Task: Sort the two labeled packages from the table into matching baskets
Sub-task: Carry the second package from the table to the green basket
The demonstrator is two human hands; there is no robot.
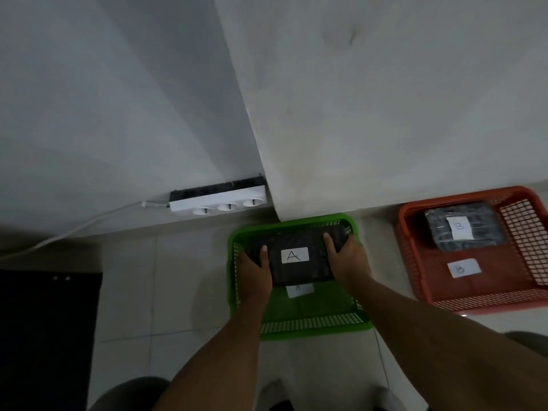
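A black wrapped package with a white label "A" (296, 256) sits low inside the green basket (314, 324) on the floor. My left hand (255, 271) grips its left end and my right hand (348, 259) grips its right end. A white label on the basket floor (300, 290) is partly hidden under the package. To the right, the red basket (474, 298) holds a black package labeled "B" (465, 225) at its far end, with a white "B" label (463, 267) on the basket floor in front of it.
A white power strip (219, 201) with a cable lies on the floor by the wall at the left. A white wall corner (272, 179) stands just behind the green basket. A dark object (47, 321) fills the lower left. Light floor tiles lie around the baskets.
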